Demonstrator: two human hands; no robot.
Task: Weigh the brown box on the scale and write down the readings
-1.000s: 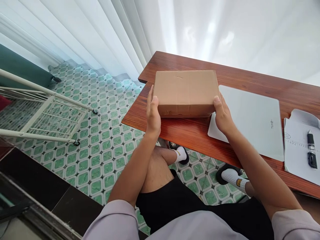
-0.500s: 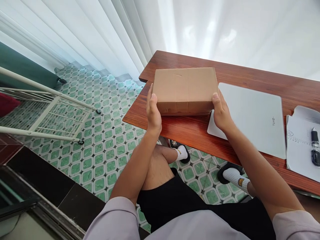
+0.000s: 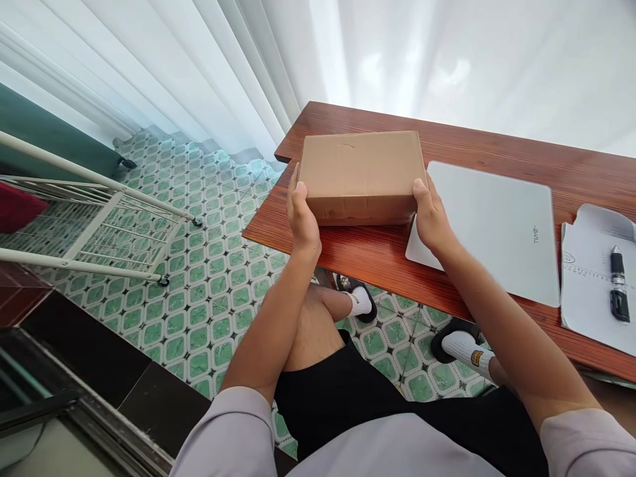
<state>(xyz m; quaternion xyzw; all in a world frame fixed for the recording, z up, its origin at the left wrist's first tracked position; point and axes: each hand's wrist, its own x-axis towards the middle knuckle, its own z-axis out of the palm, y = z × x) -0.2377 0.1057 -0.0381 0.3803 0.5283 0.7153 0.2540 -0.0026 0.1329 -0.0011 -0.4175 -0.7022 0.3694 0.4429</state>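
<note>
A closed brown cardboard box [image 3: 362, 165] is held between my two hands over the left end of the wooden table. My left hand [image 3: 303, 213] grips its left side, with the thumb near the front top corner. On the opposite side my right hand [image 3: 430, 215] presses the right end, thumb also at the top corner. The other fingers are mostly hidden along the sides. Whether the box's underside touches the table I cannot tell. Just right of the box lies a closed silver laptop [image 3: 497, 232], partly behind my right hand and forearm.
Right of the laptop, a black pen [image 3: 617, 285] lies on open paper sheets [image 3: 589, 291]. The wooden table [image 3: 467, 142] has its front edge above my legs. A white wheeled rack [image 3: 94, 225] stands on the green tiled floor [image 3: 199, 265] at left. White curtains [image 3: 199, 59] hang behind.
The box and both hands have shifted very slightly left and up in view. The laptop and papers shift left too, as the camera turns a little. Both hands keep their hold.
</note>
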